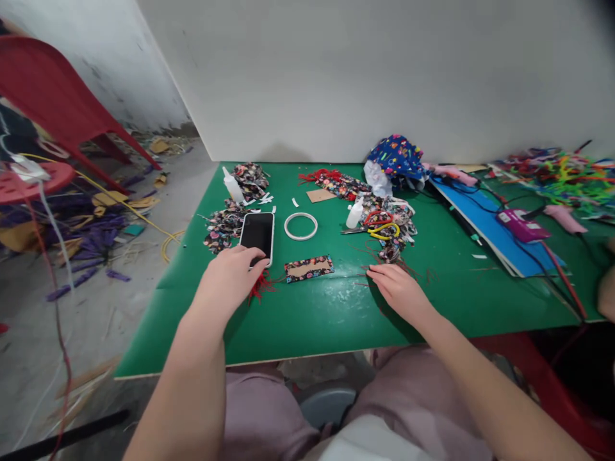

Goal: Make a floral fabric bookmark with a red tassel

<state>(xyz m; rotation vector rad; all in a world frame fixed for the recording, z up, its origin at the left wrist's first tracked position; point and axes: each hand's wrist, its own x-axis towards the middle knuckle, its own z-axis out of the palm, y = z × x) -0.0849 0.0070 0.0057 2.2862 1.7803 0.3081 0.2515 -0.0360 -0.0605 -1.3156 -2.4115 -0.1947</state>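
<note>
On the green table [312,314], the left hand [230,278] rests with loose fingers on the phone's [258,234] near end, over a red tuft [261,286], while the right hand [396,288] lies flat and empty beside fabric scraps [389,234]. One fabric-covered card strip [308,268] lies finished between the hands; the tape ring [300,226] and scraps lie beyond. Bare table runs to the near edge.

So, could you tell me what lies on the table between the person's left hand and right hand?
In the head view, a floral-edged cardboard rectangle lies on the green table between the left hand and right hand, with a red tuft beside the left hand.
</note>
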